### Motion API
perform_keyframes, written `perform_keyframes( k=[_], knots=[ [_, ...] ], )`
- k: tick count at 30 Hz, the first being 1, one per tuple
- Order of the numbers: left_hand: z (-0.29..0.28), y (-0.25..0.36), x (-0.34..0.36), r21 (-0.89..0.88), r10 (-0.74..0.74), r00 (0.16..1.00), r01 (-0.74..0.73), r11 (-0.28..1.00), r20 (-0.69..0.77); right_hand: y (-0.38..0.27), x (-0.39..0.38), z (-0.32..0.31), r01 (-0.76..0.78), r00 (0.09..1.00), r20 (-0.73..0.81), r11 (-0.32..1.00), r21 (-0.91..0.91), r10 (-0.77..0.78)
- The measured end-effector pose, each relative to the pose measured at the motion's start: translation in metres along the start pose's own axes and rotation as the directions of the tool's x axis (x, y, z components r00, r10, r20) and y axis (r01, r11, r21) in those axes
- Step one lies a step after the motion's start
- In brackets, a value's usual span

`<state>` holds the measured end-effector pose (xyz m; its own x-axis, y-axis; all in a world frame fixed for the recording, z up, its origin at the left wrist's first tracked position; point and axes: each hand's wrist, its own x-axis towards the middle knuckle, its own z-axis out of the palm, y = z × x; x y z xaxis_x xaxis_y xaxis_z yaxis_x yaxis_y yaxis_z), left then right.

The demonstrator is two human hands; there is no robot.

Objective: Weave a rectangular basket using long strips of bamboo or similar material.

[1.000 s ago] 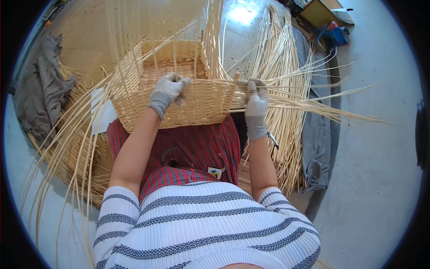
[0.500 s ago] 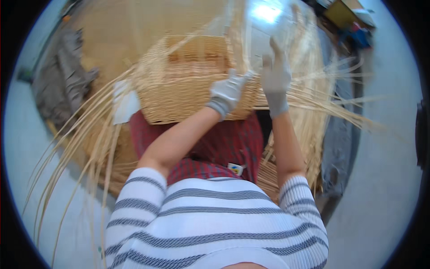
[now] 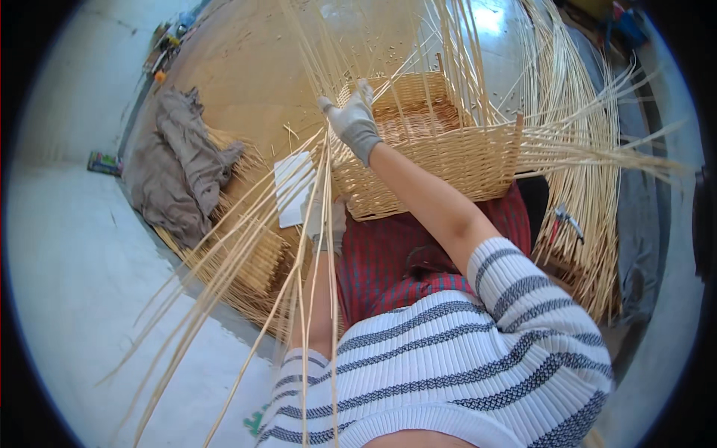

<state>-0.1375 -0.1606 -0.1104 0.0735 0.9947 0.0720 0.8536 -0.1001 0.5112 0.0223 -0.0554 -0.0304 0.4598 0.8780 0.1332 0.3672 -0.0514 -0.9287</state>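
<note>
A pale wicker basket point(image 3: 493, 160) rests over my red checked lap cloth point(image 3: 373, 276), with long unwoven strands standing up from its walls and trailing out sideways. My right hand point(image 3: 349, 119), in a pale glove, reaches across to the basket's back left corner, thumb and fingers spread among the upright strands. Below it, my gloved left hand point(image 3: 325, 220) is low beside the basket's left end, behind a fan of trailing strands point(image 3: 190, 313); its fingers are mostly hidden.
A long bundle of loose strands point(image 3: 597, 246) lies at right, with cutters point(image 3: 567, 224) on it. At left are crumpled grey cloth point(image 3: 172, 172), a white sheet point(image 3: 287, 213), another woven piece point(image 3: 261, 261) and a small packet point(image 3: 104, 164). Assorted small items point(image 3: 164, 48) lie further back.
My right hand has left the right corner and crossed to the basket's left. My left hand has dropped from the front rim to below the left end. The view has swung leftward.
</note>
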Motion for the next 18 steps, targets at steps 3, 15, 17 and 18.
perform_keyframes(
  k=[3,15,17,18],
  knots=[
    [-0.009,0.012,0.020,-0.064,0.078,0.997,-0.077,0.995,0.022,0.017,0.037,0.012,-0.009,0.999,-0.033,0.936,0.351,0.022],
    [0.001,-0.050,0.028,-0.209,0.090,0.996,-0.085,0.974,0.012,-0.089,-0.004,-0.044,0.666,0.742,-0.414,0.506,0.549,-0.527],
    [0.000,-0.003,0.028,0.190,-0.001,0.992,-0.023,0.981,0.126,-0.032,-0.016,-0.058,-0.096,0.904,0.349,0.679,0.728,-0.246],
    [0.007,-0.027,0.036,0.123,0.181,0.983,-0.185,0.975,0.037,0.013,-0.024,-0.034,0.097,0.957,0.007,0.344,0.934,-0.289]
  ],
)
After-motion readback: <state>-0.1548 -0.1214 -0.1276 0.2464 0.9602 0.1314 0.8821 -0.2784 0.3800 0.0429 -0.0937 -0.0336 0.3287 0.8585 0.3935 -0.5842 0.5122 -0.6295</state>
